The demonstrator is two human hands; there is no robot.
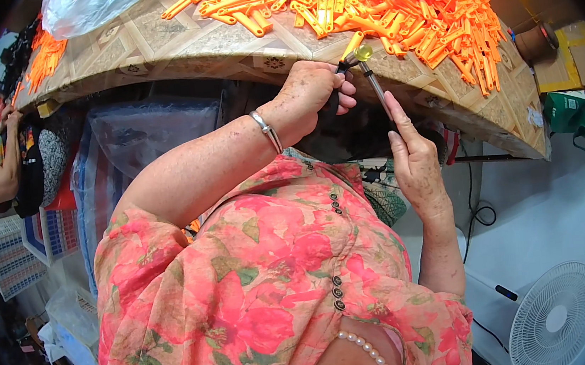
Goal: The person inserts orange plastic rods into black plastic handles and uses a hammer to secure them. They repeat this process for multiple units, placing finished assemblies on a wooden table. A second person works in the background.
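My left hand (319, 94) is closed at the table's front edge, fingers wrapped round a dark black piece (329, 104) whose kind I cannot make out. An orange plastic handle-like piece (353, 43) shows just beyond these fingers; whether it joins the black piece is unclear. My right hand (415, 159) grips the metal shaft (376, 88) of a small hammer, with fingers stretched along it. The hammer's yellow-green translucent head (364, 53) is close to the left fingertips and the orange piece.
A large heap of orange plastic pieces (388, 8) covers the far part of the patterned table (150, 48). A clear plastic bag (96, 7) lies at the far left. Cardboard boxes (582, 59) and a green bag (578, 117) stand right; a white fan (556, 315) is lower right. Another person's arm (5, 163) shows left.
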